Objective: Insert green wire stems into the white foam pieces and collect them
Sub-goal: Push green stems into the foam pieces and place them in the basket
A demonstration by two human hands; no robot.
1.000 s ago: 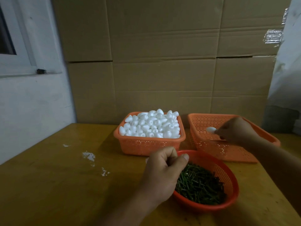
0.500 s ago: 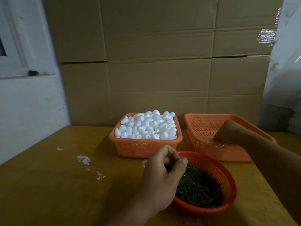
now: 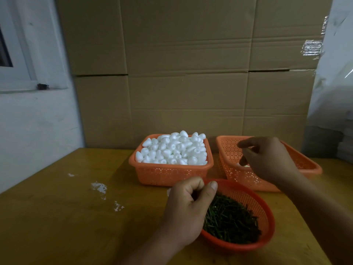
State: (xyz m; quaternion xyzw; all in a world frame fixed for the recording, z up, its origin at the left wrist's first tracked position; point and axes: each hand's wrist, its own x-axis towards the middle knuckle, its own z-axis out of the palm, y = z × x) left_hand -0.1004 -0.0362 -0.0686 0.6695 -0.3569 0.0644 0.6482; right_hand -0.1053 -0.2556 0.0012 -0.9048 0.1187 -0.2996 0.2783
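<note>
White foam pieces [image 3: 172, 150] fill the left orange basket [image 3: 168, 174]. A round red basket [image 3: 254, 199] near me holds green wire stems [image 3: 231, 220]. My left hand [image 3: 188, 211] rests at this basket's left rim, fingers curled and thumb against the index finger; I see nothing in it. My right hand [image 3: 267, 159] hovers over the right orange basket [image 3: 238, 175] with loosely spread fingers and holds nothing. One white foam piece [image 3: 243, 165] lies in that basket just under the fingers.
All three baskets stand on a yellow wooden table [image 3: 57, 217], which has white crumbs [image 3: 99, 187] on its left part. Stacked cardboard boxes [image 3: 187, 73] close off the back. A white wall with a window frame [image 3: 28, 83] is to the left.
My right hand held a foam piece over the right basket, dipped in, let it go and has risen with fingers spread. The left hand has stayed put.
</note>
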